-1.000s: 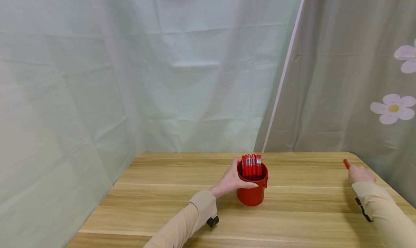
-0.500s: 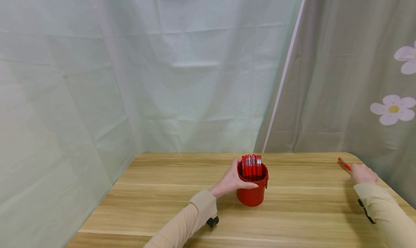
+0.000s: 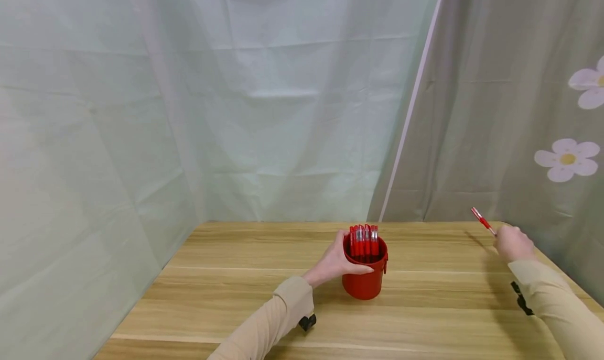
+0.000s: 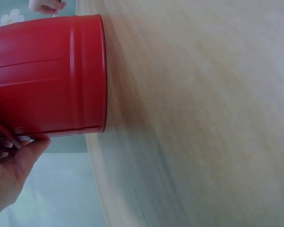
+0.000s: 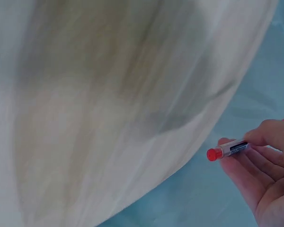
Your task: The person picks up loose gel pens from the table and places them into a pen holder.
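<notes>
A red metal bucket stands upright on the table, with several red pens standing in it. My left hand grips the bucket by its left side, thumb along the near rim. In the left wrist view the bucket fills the upper left, and fingers lie against its wall. Off to the right, my right hand holds a red and clear pen above the table. The right wrist view has that pen pinched between thumb and fingers, its red end pointing out.
The wooden table reaches back to a pale curtain. A grey curtain with white flowers hangs at the right, close behind the right hand. A small ring handle hangs on the bucket's right side.
My right hand has lifted the pen off the far right of the table and moved slightly left. The pen now points up and left. My left hand still holds the bucket in place.
</notes>
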Demonstrator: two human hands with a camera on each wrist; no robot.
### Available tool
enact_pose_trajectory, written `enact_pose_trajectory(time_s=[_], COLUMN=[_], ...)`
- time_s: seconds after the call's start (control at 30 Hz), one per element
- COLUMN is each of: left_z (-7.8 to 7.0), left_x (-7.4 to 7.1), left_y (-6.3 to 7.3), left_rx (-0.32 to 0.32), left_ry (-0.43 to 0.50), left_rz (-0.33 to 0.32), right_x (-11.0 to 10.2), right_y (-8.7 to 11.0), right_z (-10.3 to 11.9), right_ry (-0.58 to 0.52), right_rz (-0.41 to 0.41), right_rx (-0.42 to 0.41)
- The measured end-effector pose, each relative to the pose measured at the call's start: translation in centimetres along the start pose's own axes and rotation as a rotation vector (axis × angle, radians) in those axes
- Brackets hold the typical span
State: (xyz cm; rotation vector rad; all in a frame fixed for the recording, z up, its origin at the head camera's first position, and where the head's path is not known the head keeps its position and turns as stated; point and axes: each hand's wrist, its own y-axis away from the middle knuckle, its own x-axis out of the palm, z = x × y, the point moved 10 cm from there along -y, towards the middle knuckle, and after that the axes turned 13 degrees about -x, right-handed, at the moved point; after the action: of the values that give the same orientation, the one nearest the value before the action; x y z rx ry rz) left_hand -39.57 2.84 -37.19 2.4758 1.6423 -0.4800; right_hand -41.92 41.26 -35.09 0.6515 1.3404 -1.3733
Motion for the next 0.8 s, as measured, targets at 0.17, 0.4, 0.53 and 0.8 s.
enact_pose_trajectory(time_s=[0.17, 0.4, 0.53, 0.8], left_z=[-0.1, 0.0, 0.2, 0.2], left_x=[0.0, 0.0, 0.1, 0.0], left_y=[0.1, 0.0, 0.0, 0.0], left_rx=[-0.002, -0.001, -0.004, -0.016], left_ry=[0.012, 0.003, -0.007, -0.02], left_rz=[0.006, 0.003, -0.001, -0.01], right_x=[0.0, -0.1, 0.0, -0.3], right_y=[-1.4, -3.2, -3.6, -4.0], right_z=[2.1, 4.9, 6.1, 7.8], right_ry=[-0.09, -0.162, -0.207, -0.303], right_rz=[-0.022, -0.069, -0.092, -0.169], right_rx=[-0.024, -0.036, -0.048, -0.079])
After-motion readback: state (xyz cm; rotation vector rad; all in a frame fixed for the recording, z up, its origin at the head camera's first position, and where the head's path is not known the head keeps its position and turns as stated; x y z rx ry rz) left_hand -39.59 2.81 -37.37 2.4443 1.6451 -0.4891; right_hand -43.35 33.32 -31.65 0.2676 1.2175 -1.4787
